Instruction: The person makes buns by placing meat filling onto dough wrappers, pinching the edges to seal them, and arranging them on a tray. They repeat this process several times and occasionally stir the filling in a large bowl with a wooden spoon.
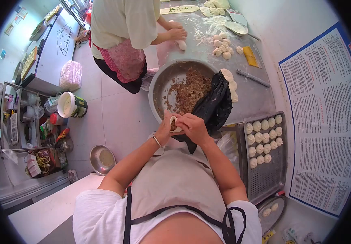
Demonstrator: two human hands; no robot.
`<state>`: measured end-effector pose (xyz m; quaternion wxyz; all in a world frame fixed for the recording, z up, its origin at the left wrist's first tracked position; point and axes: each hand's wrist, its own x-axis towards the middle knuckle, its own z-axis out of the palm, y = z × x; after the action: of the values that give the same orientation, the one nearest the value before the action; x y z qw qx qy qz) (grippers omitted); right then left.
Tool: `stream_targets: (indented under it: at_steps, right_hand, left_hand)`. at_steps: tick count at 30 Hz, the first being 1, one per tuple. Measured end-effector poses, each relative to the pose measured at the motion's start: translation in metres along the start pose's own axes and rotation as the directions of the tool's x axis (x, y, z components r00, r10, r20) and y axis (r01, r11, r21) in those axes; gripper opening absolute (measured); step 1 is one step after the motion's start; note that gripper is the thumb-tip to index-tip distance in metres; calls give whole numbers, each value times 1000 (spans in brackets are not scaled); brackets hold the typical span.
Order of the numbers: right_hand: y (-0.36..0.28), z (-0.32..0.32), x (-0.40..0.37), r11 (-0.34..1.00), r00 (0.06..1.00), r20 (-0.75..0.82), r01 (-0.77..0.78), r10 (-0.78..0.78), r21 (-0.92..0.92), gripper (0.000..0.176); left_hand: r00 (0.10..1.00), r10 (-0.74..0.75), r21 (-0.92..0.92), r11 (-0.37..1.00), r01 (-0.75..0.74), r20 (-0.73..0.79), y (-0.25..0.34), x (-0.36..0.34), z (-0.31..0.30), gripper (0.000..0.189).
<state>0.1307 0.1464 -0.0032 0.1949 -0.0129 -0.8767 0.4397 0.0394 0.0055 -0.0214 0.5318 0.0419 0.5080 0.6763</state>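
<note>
Your left hand [165,129] cups the bun [174,123], fingers curled beneath as support, beside the filling bowl [156,87]; your right hand [195,127] fingers pinch its dough edge; tray [269,179] lies right

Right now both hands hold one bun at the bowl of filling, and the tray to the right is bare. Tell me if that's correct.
The tray is not bare: the head view shows rows of buns on its far half. The rest stands: the left hand and right hand hold one bun at the bowl of filling.
</note>
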Motion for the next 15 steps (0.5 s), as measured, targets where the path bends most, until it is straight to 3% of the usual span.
stream_targets:
  at_steps: [1, 4, 7, 9, 10, 12, 14, 15]
  right_hand:
    - [-10, -4, 5, 994, 996, 12, -92, 91, 66, 16]
    - [-21, -12, 10, 911, 943, 89, -332, 320, 243, 12]
    - [7, 1, 4, 738, 864, 175, -496, 472, 458, 14]
    - [14, 7, -1, 511, 781, 211, -561, 588, 652, 15]
    - [16, 13, -4, 530, 791, 141, -519, 596, 671, 16]
    - [11, 25, -6, 570, 798, 0, -431, 603, 699, 17]
    - [4, 17, -4, 880, 924, -118, -300, 364, 367, 15]
    - [-3, 12, -1, 965, 966, -133, -199, 222, 170, 14]
  left_hand:
    - [999, -28, -32, 999, 29, 26, 2, 0, -1, 78]
    - [983, -144, 180, 976, 123, 111, 6, 9, -14, 89]
    - [970, -198, 50, 980, 193, 141, 23, 6, -14, 86]
    - [998, -19, -145, 989, 27, 57, 13, 4, -11, 76]
    - [998, 63, -235, 970, -61, 4, 5, 3, -8, 71]
    - [984, 174, -189, 966, -178, -33, -13, 5, -4, 57]
    - [972, 229, -123, 965, -233, -44, -22, 7, -7, 47]
    - [974, 225, -80, 971, -227, -35, -17, 4, -5, 44]
